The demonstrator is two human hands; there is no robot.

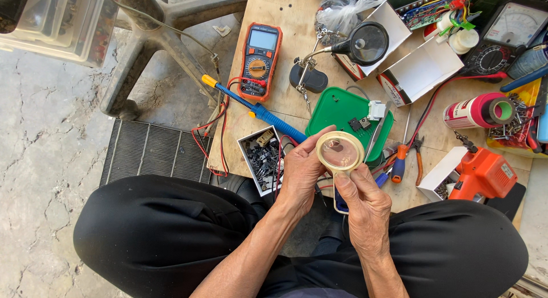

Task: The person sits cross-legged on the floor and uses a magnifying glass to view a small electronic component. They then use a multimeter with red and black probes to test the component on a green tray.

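Cracked grey concrete floor (pixel 40 161) in daylight, a low wooden board (pixel 285 24) and a chair base (pixel 154 30).

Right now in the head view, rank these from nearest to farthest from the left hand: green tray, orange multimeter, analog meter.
From the left hand, which holds the round magnifier:
1. Green tray, just beyond the fingers, mid-board.
2. Orange multimeter, farther up on the board's left side.
3. Analog meter, far top right corner.

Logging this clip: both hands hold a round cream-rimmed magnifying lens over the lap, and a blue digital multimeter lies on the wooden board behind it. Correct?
Not quite: the digital multimeter is orange, not blue, as the head view shows. The left hand and right hand do hold the round cream-rimmed magnifying lens, with the wooden board behind.
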